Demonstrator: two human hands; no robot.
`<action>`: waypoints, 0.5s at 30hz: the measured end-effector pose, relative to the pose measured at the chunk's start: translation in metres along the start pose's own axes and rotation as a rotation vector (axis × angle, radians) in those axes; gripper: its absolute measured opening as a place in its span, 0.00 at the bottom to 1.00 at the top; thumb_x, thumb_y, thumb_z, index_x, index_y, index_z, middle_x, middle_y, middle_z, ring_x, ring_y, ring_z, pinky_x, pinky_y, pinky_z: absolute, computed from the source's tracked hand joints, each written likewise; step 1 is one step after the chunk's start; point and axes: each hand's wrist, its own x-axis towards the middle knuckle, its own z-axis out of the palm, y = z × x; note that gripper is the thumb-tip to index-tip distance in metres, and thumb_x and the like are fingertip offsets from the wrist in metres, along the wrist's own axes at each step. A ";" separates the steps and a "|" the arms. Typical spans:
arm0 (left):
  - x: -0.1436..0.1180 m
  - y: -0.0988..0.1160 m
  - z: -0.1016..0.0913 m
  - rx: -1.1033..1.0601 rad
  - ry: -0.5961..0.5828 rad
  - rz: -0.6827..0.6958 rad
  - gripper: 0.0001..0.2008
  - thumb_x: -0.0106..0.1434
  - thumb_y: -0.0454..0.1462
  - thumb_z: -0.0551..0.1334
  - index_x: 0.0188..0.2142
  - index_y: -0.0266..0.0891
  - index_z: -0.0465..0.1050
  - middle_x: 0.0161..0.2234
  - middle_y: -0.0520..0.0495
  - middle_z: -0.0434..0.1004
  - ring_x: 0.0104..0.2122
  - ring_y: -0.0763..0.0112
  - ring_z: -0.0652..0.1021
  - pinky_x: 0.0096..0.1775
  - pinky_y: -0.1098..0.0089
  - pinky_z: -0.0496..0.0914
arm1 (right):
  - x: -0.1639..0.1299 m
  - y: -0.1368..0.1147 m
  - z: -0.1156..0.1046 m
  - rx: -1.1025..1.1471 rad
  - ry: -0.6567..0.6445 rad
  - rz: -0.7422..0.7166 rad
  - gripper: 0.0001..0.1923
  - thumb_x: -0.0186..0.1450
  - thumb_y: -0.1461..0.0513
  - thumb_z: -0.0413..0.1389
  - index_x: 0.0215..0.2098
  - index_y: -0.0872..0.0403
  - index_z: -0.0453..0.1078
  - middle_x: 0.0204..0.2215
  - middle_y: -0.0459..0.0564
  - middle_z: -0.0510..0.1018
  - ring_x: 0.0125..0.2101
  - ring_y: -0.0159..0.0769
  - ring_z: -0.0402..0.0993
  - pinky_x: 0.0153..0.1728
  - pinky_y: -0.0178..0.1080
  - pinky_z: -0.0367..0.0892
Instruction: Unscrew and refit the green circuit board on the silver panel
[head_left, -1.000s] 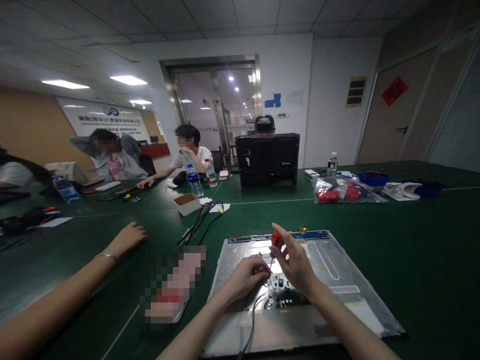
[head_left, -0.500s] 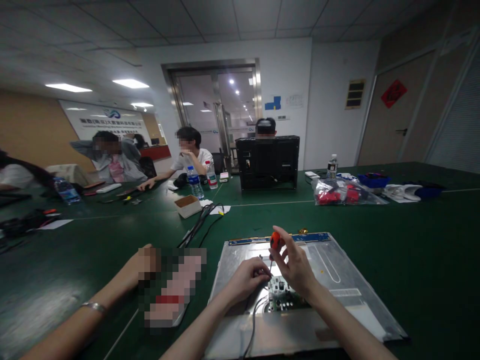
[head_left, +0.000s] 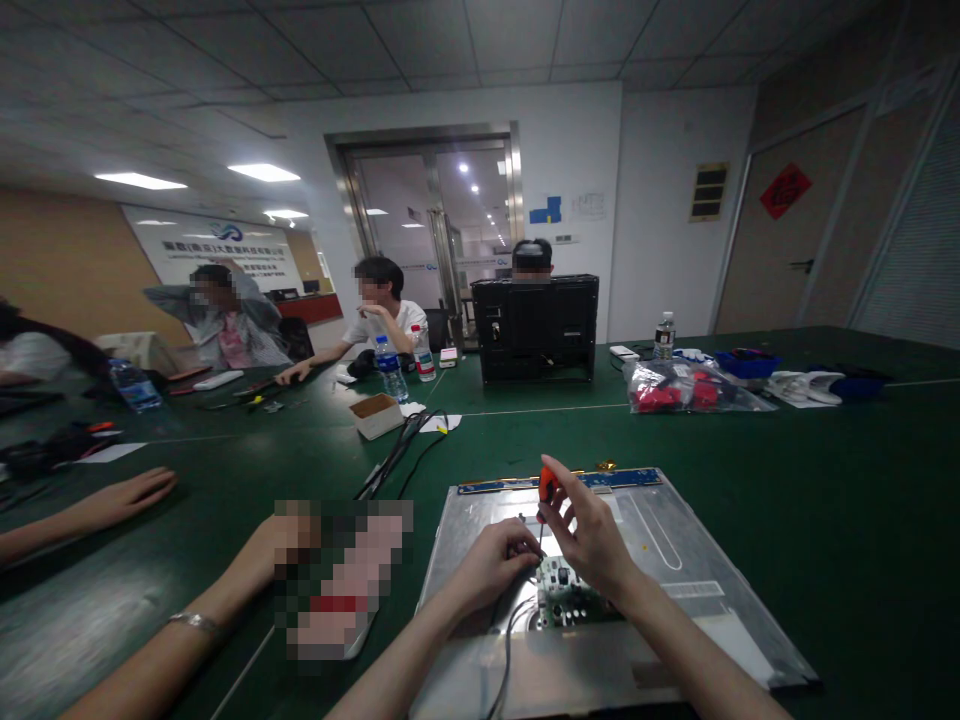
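Note:
My right hand [head_left: 589,525] grips the orange handle of a screwdriver [head_left: 548,484] between thumb and fingers. Its thin shaft points down, nearly upright, towards the upper left corner of a green circuit board [head_left: 564,592]. Beside the shaft, my left hand [head_left: 496,560] is closed with its fingertips pinched at the board's corner; whatever they hold is hidden. The board sits on a flat silver metal panel [head_left: 637,515], which has a blue strip [head_left: 630,477] along its far edge. A dark cable [head_left: 508,645] runs from the board towards me.
Left of the panel, a co-worker's braceleted arm [head_left: 225,600] rests near a pixelated phone-like object [head_left: 352,590]. Another person's hand [head_left: 135,500] lies farther left. Black cables [head_left: 401,450], an open small box [head_left: 375,415], a black monitor [head_left: 536,330] and a plastic bag [head_left: 690,392] stand beyond.
Another person's hand has come in at the left edge. The orange handle looks slightly turned in my right hand. My left hand stays in place.

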 end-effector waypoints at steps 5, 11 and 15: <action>0.000 0.001 0.000 0.014 0.005 0.003 0.04 0.56 0.32 0.62 0.29 0.37 0.76 0.32 0.48 0.76 0.34 0.67 0.73 0.38 0.72 0.65 | 0.000 0.003 0.001 -0.007 0.029 -0.014 0.27 0.65 0.64 0.50 0.61 0.47 0.52 0.34 0.47 0.73 0.26 0.31 0.69 0.24 0.34 0.67; 0.000 0.003 0.000 -0.002 0.019 -0.036 0.03 0.55 0.31 0.62 0.29 0.36 0.75 0.30 0.49 0.75 0.33 0.67 0.73 0.36 0.72 0.65 | 0.000 0.001 0.000 -0.023 0.041 -0.018 0.26 0.65 0.64 0.50 0.61 0.48 0.53 0.33 0.47 0.73 0.27 0.32 0.69 0.24 0.33 0.67; 0.000 0.004 -0.001 0.006 0.019 -0.016 0.03 0.55 0.31 0.61 0.28 0.36 0.74 0.30 0.49 0.75 0.32 0.68 0.73 0.36 0.72 0.65 | 0.001 -0.002 -0.002 -0.034 0.018 0.002 0.28 0.65 0.63 0.50 0.63 0.49 0.50 0.31 0.47 0.73 0.23 0.30 0.67 0.24 0.34 0.67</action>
